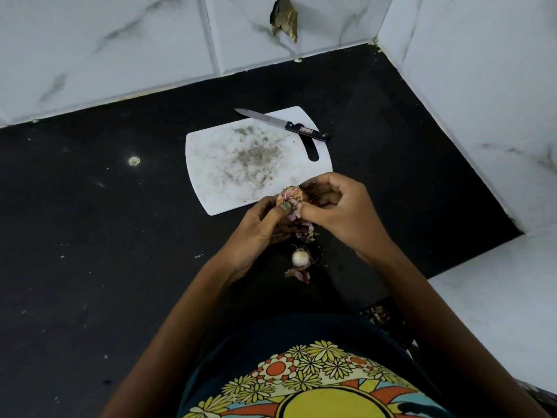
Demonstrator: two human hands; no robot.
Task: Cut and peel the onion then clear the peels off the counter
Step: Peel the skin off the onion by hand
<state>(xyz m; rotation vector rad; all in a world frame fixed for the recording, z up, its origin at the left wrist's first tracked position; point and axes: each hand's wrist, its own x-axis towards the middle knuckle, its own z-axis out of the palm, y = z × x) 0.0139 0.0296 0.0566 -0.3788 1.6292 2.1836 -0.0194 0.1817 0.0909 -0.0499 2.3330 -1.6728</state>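
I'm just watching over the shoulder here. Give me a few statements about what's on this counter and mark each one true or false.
1. Both hands, left hand and right hand, hold the onion. True.
2. The knife is in the right hand. False: it lies at the far edge of the cutting board, untouched.
3. A cut-off onion end lies on the black counter below the hands. True.
4. The cutting board is spotless. False: it has dark smudges.
5. Loose peels lie on the counter. True.

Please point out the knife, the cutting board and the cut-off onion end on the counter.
knife [297, 128], head view, on the black handle.
cutting board [211, 164], head view, on a bare white part at its left.
onion end [300, 258], head view, on its white cut face.
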